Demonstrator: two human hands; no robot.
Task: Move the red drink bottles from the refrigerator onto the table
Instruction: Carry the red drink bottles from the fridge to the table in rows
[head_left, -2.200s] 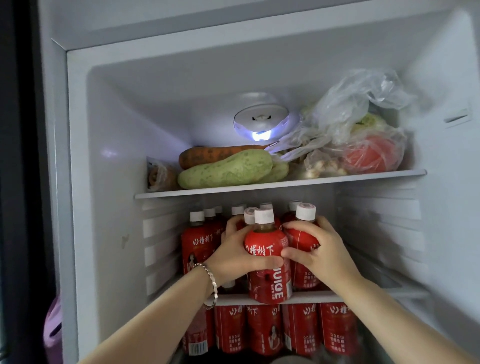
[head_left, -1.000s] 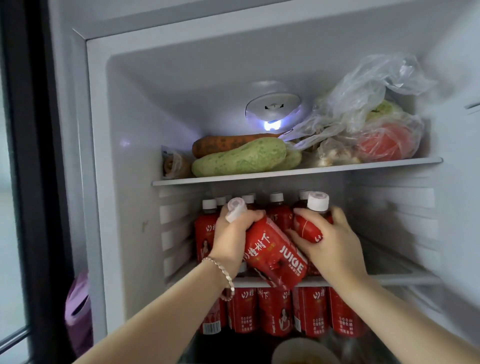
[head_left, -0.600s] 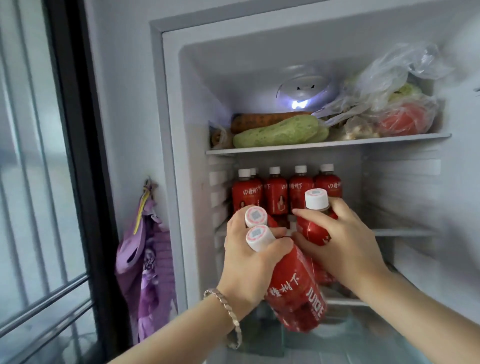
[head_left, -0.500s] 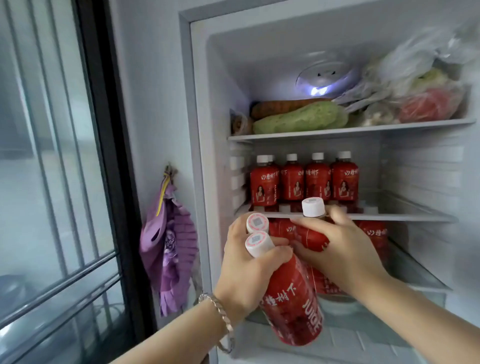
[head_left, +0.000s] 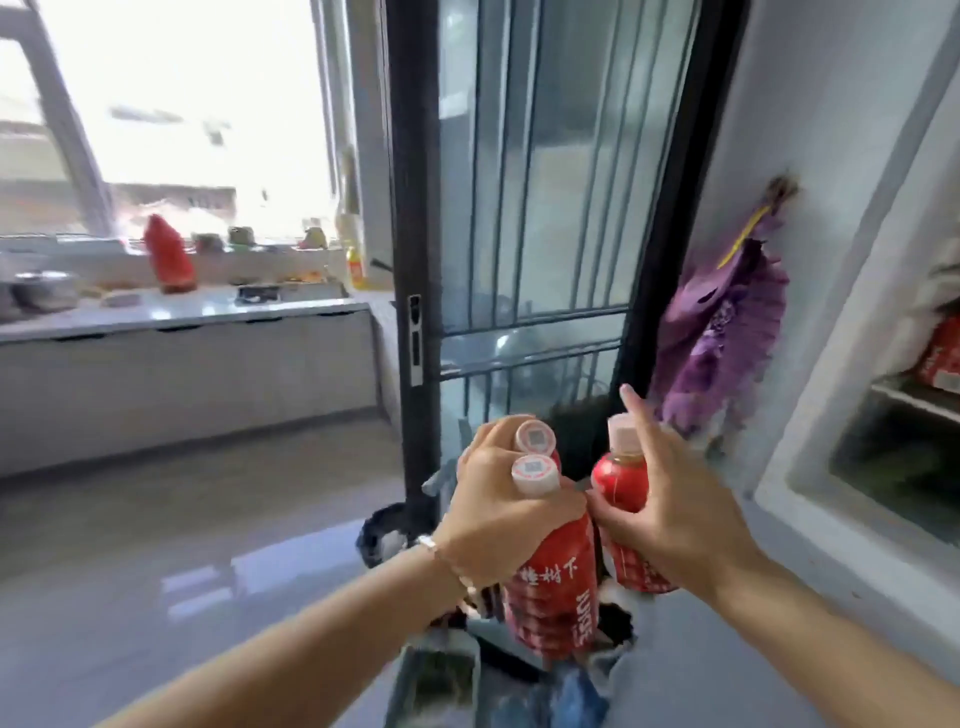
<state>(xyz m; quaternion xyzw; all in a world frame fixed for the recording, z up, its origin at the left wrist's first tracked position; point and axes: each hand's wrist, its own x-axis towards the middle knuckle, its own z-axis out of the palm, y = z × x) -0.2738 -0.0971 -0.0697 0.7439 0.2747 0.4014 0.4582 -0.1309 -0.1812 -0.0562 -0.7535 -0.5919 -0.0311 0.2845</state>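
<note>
Left fingers (head_left: 558, 503): curled tight round the necks of two red bottles, just under their caps.
Left hand (head_left: 493, 504): grips both bottles at once, low in the middle of the view, out in front of the body.
Front bottle (head_left: 553, 582): red body with white lettering, white cap turned toward the camera, tilted and hanging below the left fist.
Rear bottle (head_left: 535, 437): only its white cap and a sliver of red show, right behind the front one and against it.
Right fingers (head_left: 635, 415): the index finger stands straight up beside the cap, and the others wrap the bottle's body.
Right hand (head_left: 680, 514): holds a third bottle (head_left: 618, 480) upright, just beside the left pair.
Refrigerator (head_left: 826, 405): at the right edge and open, with more red bottles (head_left: 940, 358) blurred on a shelf inside.
Bracelet (head_left: 447, 558): thin, on the left wrist.
Purple cloth (head_left: 722, 332): hangs on the wall between the refrigerator and a black-framed glass door (head_left: 519, 208).
Counter (head_left: 182, 312): far left under a bright window, carrying small things too blurred to name.
</note>
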